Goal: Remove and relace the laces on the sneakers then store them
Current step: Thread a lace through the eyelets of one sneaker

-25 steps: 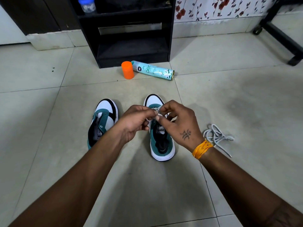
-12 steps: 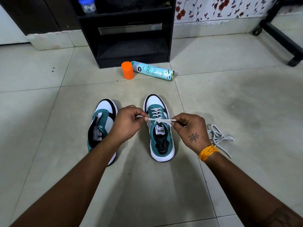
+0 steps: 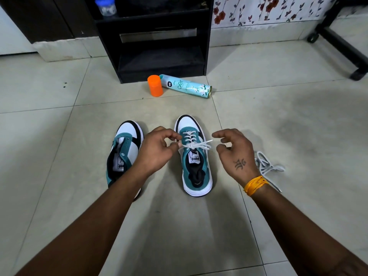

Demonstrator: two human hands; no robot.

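Loosened right hand off lace

Soft, even indoor light falls from above and behind, casting faint shadows of the arms onto the pale floor tiles. The picture is sharp, with no glare. Wide-angle distortion bends the tile lines and stretches the forearms near the edges.

A left hand pinches the tied lace on the right sneaker; the right hand hovers just beside, fingers loose.
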